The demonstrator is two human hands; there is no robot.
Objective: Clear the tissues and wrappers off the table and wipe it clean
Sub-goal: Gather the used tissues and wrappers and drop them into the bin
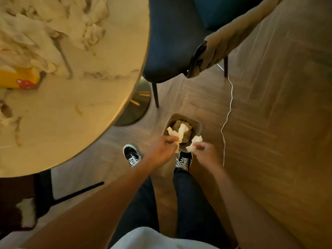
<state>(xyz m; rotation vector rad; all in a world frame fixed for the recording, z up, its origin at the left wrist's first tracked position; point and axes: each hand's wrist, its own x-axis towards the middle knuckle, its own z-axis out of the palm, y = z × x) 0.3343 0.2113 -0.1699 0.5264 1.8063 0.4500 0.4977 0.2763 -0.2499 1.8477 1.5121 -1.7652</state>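
Over a small beige bin point(197, 127) on the floor, my left hand point(160, 151) grips a long white tissue point(179, 133) that hangs above the bin's opening. My right hand point(206, 153) pinches a smaller crumpled tissue point(195, 142) at the bin's right rim. Crumpled paper fills the bin. On the round marble table point(71, 114) at the left lie several crumpled tissues point(91, 31) and a yellow wrapper point(19, 78) with a red mark.
A dark blue chair point(176, 42) with a beige back stands beyond the bin. A white cable point(228, 114) runs along the wooden floor to the right. My two black shoes point(132, 155) stand by the bin. The table's round base point(136, 106) is left of the bin.
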